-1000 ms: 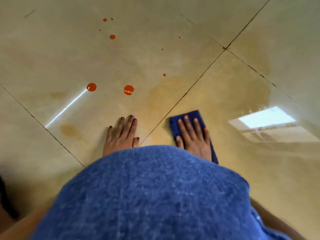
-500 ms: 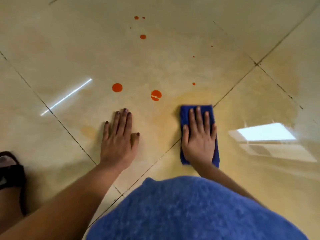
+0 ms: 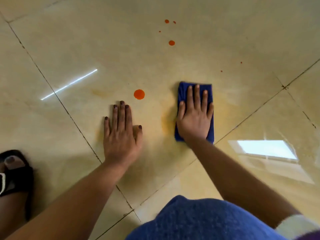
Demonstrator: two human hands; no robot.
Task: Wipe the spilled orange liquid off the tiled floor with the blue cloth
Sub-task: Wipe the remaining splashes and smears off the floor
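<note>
While the right hand (image 3: 194,116) is pressing flat on the folded blue cloth (image 3: 194,87), fingers straight and spread rather than curled round it, the left hand (image 3: 121,129) is lying open on the bare tiled floor (image 3: 69,40), holding nothing and apparently bracing. The cloth is sitting on a pale orange smear, with the large orange drop (image 3: 139,94) lying between the two hands, just beyond the left fingertips. Smaller orange drops (image 3: 171,42) are sitting farther ahead, well apart from the cloth. Risks, as I judge them: since nothing is gripping the cloth, the palm may be sliding over it and leaving it behind; a loaded cloth may be spreading thin film instead of lifting it; the left fingers may be dragging through the big drop; and the glossy wet tile may be letting the bracing hand slip. A sandalled foot (image 3: 12,172) is resting at the left edge.
</note>
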